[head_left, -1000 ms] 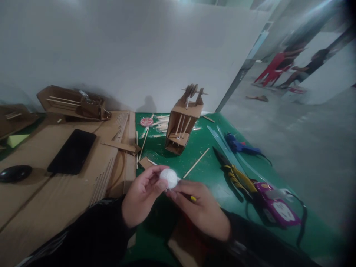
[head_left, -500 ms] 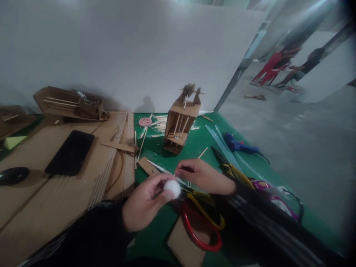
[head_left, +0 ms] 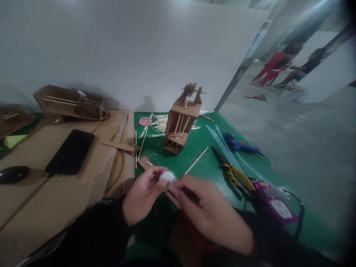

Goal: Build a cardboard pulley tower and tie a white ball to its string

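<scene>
In front of me, my left hand (head_left: 146, 193) is closed around a small white ball of thread (head_left: 167, 178), gripped between thumb and fingers. My right hand (head_left: 205, 207) pinches a strand at the ball's right side, its fingertips close against the ball. Beneath the hands lie a strip of cardboard (head_left: 145, 162) and, mostly covered by my right hand, a red-handled tool (head_left: 207, 244). Beyond the hands, a cardboard model (head_left: 181, 120) with sticks inside and discs on top stands on the green table (head_left: 164, 148).
Yellow-black pliers (head_left: 236, 174), a blue glue gun (head_left: 236, 144), clear glue sticks (head_left: 221, 142) and a purple packet (head_left: 278, 204) lie at right. A wooden stick (head_left: 196, 160) lies past my right hand. Leftward are a phone (head_left: 71, 152), a mouse (head_left: 13, 174) and a cardboard box (head_left: 69, 104).
My right hand has moved down and toward me, coming in against the ball's right side. The ball has shifted slightly up and left. The pliers and the stick show more fully.
</scene>
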Demonstrator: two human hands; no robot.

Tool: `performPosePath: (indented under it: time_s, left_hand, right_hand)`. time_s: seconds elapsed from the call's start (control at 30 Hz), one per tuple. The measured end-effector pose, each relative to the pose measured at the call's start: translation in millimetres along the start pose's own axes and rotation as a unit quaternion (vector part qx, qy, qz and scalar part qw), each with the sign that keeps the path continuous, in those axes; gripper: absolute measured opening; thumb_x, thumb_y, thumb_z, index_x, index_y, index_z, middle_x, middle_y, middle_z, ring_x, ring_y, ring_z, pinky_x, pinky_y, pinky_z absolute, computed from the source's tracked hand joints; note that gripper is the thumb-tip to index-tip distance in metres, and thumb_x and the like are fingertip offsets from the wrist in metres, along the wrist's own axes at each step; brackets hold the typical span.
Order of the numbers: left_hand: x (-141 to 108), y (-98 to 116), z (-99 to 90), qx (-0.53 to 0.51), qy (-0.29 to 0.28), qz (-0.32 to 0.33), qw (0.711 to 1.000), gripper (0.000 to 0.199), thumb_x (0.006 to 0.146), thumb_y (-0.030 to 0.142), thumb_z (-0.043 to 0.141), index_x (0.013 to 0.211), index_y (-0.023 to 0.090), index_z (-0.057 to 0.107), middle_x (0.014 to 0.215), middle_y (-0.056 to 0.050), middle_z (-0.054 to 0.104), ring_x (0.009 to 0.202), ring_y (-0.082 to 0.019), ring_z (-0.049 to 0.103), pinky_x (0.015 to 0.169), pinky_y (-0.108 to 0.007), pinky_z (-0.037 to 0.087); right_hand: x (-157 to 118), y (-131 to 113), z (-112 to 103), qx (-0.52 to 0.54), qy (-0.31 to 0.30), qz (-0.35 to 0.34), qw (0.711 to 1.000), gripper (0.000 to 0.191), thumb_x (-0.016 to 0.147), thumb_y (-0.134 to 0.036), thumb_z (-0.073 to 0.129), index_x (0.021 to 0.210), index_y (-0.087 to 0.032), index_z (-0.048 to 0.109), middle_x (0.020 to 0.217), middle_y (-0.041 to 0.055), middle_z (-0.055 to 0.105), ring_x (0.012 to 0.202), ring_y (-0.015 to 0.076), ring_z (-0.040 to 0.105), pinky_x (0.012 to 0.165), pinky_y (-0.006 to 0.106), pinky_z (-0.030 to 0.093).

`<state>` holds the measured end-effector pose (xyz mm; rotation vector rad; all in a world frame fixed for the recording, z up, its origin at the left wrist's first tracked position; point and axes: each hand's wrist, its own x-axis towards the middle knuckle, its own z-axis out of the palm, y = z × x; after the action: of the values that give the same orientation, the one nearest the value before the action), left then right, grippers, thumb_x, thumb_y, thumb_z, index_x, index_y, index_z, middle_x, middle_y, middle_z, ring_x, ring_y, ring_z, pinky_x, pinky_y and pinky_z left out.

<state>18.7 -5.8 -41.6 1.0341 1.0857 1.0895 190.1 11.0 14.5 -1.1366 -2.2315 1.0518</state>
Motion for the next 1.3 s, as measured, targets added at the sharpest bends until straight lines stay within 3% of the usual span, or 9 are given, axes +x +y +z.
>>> performPosePath:
  time_s: [0.13, 0.23, 0.37, 0.53, 0.73, 0.9, 1.1, 1.3]
  left_hand:
    - [-3.6, 2.6, 1.1, -0.043, 0.014, 0.014, 0.999, 0.030, 0.086, 0.035, 0.062, 0.111, 0.019, 0.056, 0.103, -0.005, 0.062, 0.095, -0.016, 0.058, 0.082, -0.024, 0.044]
    - [-5.8, 2.1, -0.3, -0.072, -0.007, 0.028, 0.997, 0.032, 0.085, 0.037, 0.062, 0.110, 0.018, 0.055, 0.100, -0.005, 0.061, 0.090, -0.015, 0.057, 0.077, -0.024, 0.044]
    - [-7.4, 4.9, -2.5, -0.074, -0.057, 0.028, 0.995, 0.032, 0.085, 0.038, 0.063, 0.109, 0.016, 0.056, 0.100, -0.006, 0.061, 0.090, -0.016, 0.057, 0.079, -0.025, 0.043]
    - [-6.3, 8.1, -1.5, -0.028, -0.079, -0.003, 0.996, 0.027, 0.085, 0.033, 0.063, 0.104, 0.015, 0.058, 0.101, -0.007, 0.063, 0.094, -0.017, 0.057, 0.083, -0.028, 0.043]
    - [-3.3, 0.3, -0.1, -0.008, -0.090, -0.040, 0.995, 0.029, 0.085, 0.032, 0.063, 0.107, 0.016, 0.056, 0.100, -0.007, 0.065, 0.090, -0.018, 0.060, 0.081, -0.029, 0.044]
    - [0.4, -5.9, -2.3, 0.020, -0.058, -0.025, 0.998, 0.025, 0.085, 0.031, 0.062, 0.105, 0.017, 0.054, 0.100, -0.007, 0.064, 0.096, -0.020, 0.059, 0.085, -0.032, 0.043]
    - [2.1, -3.7, -3.7, 0.037, -0.015, -0.023, 0.999, 0.025, 0.086, 0.034, 0.060, 0.103, 0.017, 0.055, 0.097, -0.006, 0.064, 0.093, -0.019, 0.060, 0.083, -0.031, 0.045]
    - [-2.8, 4.5, -1.7, -0.020, 0.029, -0.002, 0.999, 0.026, 0.084, 0.035, 0.063, 0.102, 0.018, 0.053, 0.090, -0.003, 0.064, 0.083, -0.015, 0.060, 0.074, -0.024, 0.045]
  right_hand:
    - [-5.8, 13.0, 20.4, 0.034, -0.019, -0.015, 0.999, 0.025, 0.094, -0.025, 0.046, 0.076, -0.016, 0.060, 0.071, 0.0005, 0.057, 0.066, 0.0117, 0.047, 0.060, 0.022, 0.034]
    - [4.0, 32.1, 24.0, 0.133, -0.072, 0.014, 0.988, 0.032, 0.092, -0.035, 0.050, 0.072, -0.013, 0.062, 0.066, -0.0008, 0.053, 0.062, 0.0109, 0.044, 0.059, 0.022, 0.035]
    - [24.7, 55.5, 10.8, 0.206, -0.131, 0.065, 0.968, 0.034, 0.083, -0.043, 0.059, 0.072, -0.011, 0.064, 0.062, -0.0020, 0.052, 0.058, 0.0100, 0.042, 0.055, 0.022, 0.035]
    - [45.9, 66.7, -14.0, 0.104, -0.111, 0.077, 0.985, 0.030, 0.083, -0.039, 0.058, 0.081, -0.012, 0.070, 0.074, 0.0027, 0.065, 0.068, 0.0138, 0.054, 0.065, 0.024, 0.041]
    - [52.6, 53.7, -27.0, 0.003, -0.101, 0.036, 0.994, 0.027, 0.087, -0.034, 0.053, 0.082, -0.014, 0.070, 0.071, 0.0009, 0.063, 0.065, 0.0125, 0.052, 0.060, 0.022, 0.039]
    - [44.1, 27.6, -25.5, -0.029, -0.071, 0.026, 0.997, 0.024, 0.087, -0.030, 0.054, 0.076, -0.014, 0.067, 0.062, -0.0016, 0.056, 0.056, 0.0096, 0.045, 0.050, 0.020, 0.032]
    - [16.3, 3.7, -12.0, -0.048, -0.022, 0.000, 0.999, 0.019, 0.090, -0.024, 0.050, 0.079, -0.016, 0.063, 0.073, 0.0020, 0.062, 0.065, 0.0125, 0.052, 0.058, 0.022, 0.037]
    - [-2.5, 13.9, 10.5, 0.007, -0.029, -0.016, 0.999, 0.024, 0.095, -0.027, 0.045, 0.080, -0.017, 0.061, 0.074, 0.0015, 0.059, 0.067, 0.0128, 0.051, 0.062, 0.023, 0.037]
